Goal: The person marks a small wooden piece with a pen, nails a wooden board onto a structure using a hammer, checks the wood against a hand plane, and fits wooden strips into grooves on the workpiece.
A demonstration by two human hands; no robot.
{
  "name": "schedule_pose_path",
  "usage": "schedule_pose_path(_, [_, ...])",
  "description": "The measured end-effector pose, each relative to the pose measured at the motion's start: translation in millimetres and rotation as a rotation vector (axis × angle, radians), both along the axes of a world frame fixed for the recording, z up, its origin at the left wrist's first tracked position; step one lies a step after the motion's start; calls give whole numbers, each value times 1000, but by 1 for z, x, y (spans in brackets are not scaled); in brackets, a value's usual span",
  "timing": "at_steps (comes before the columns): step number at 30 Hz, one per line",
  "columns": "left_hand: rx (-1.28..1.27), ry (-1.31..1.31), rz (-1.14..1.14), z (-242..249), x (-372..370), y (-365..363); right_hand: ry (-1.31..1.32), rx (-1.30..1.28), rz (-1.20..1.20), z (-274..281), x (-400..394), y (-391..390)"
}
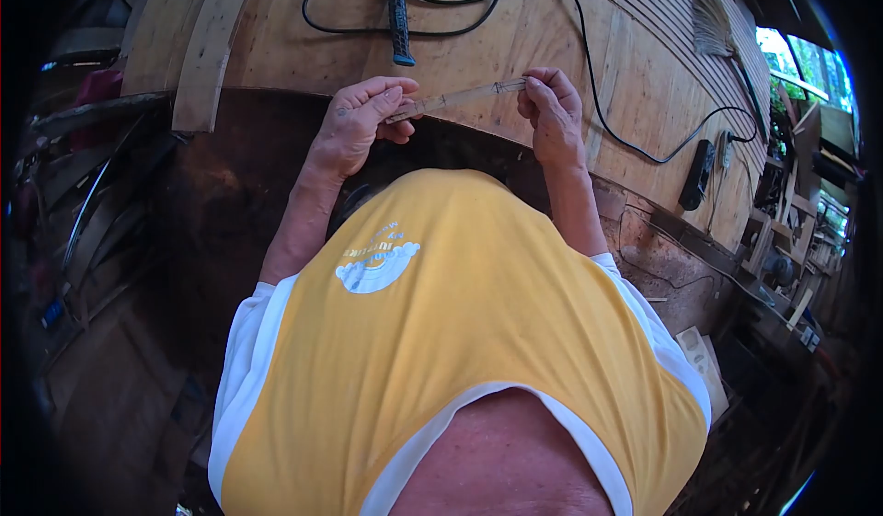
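Observation:
Between my two hands stretches a thin, pale wooden strip (460,98) with dark cross marks along it. My left hand (357,128) grips its left end, fingers curled around it. At the other end, my right hand (556,116) pinches the strip's tip between thumb and fingers. Both hands hover over the near edge of a wooden tabletop (515,51), with the strip slanting slightly up to the right. Just beyond my left hand lies a tool with a blue and black handle (398,24); its far end is cut off by the frame.
A black cable (589,65) loops over the tabletop towards a black power strip (699,174) at the right. A bristle brush (711,21) lies on the ridged part at the far right. A wooden board (207,51) overhangs the left edge. Wood scraps (798,212) are piled at the right.

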State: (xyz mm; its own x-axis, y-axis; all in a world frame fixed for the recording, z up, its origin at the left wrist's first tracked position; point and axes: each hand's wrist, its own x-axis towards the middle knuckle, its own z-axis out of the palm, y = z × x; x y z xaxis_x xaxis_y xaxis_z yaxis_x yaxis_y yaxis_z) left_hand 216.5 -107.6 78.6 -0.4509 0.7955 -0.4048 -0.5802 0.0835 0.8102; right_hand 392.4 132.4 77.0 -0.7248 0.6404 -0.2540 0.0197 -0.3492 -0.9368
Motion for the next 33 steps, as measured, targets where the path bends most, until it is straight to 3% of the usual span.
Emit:
schedule_pose_path(18, [30, -171, 123, 2, 29, 15, 27, -56, 84, -26, -6, 41])
schedule_pose_path(30, [-70, -76, 79, -3, 50, 39, 1, -203, 64, -26, -24, 55])
schedule_pose_path(33, [-78, -122, 150, 1, 60, 53, 46, -185, 202, -31, -33, 49])
